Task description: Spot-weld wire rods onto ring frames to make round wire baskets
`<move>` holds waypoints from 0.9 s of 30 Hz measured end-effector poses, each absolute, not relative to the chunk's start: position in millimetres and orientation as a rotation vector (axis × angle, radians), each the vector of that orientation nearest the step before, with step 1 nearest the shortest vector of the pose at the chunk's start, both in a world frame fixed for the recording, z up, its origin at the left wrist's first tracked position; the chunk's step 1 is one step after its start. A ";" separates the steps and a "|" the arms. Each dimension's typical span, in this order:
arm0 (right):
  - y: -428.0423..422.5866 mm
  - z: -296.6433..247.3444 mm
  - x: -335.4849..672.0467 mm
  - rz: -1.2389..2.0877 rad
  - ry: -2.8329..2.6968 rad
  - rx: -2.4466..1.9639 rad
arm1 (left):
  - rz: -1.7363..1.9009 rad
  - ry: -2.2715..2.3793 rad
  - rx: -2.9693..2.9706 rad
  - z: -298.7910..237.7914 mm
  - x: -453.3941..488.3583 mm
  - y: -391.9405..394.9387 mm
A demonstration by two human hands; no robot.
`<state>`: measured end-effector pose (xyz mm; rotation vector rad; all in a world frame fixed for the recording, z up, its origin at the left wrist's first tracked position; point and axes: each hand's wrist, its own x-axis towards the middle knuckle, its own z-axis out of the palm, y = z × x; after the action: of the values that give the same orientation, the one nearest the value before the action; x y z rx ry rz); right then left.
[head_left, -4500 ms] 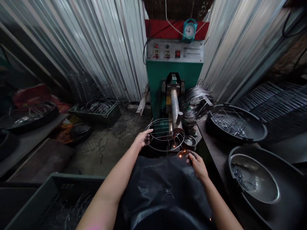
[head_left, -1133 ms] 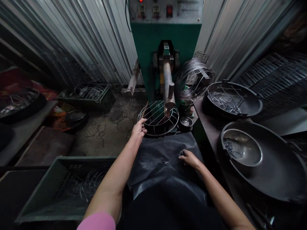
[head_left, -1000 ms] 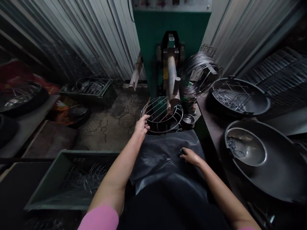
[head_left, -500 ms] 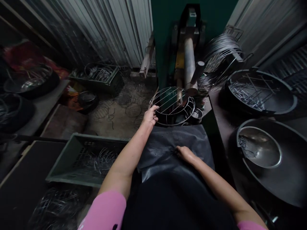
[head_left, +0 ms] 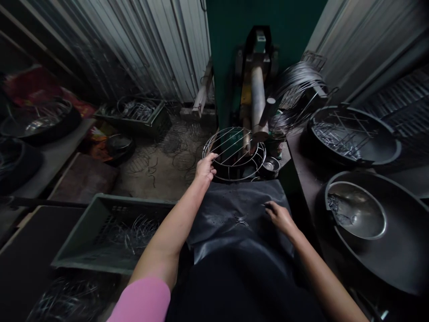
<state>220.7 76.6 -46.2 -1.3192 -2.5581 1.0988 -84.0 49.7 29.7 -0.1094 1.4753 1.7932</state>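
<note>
My left hand (head_left: 206,167) grips the near-left rim of a round wire rack (head_left: 231,164), a double ring with parallel bars across it. The rack is held by the machine's lower electrode tip (head_left: 247,145), under a thick metal cylinder (head_left: 258,103). Over the dark apron (head_left: 214,201) on my lap, my right hand (head_left: 279,217) is closed, its thumb and fingers pinching what looks like a small piece of wire (head_left: 263,205). Several short curved wire pieces (head_left: 240,220) lie on the apron, left of that hand.
To the left stands a green crate (head_left: 77,237) with loose wire parts. At right a large dark pan (head_left: 402,250) holds a steel bowl (head_left: 368,208); another pan (head_left: 385,129) behind it carries wire pieces. A wire coil (head_left: 301,85) hangs beside the green machine (head_left: 221,40).
My right hand has moved away from the wire pieces on the apron, to the right, uncovering them. My left hand stays on the rack. The whole view has shifted slightly.
</note>
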 end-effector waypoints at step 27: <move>109.9 24.6 141.8 1.573 -1.532 -0.869 | 1.843 1.538 -0.062 37.5 -79.2 65.3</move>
<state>141.8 109.9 24.6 -0.8691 -1.5316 1.5728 -79.2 65.3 37.5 -0.0620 1.5378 1.8428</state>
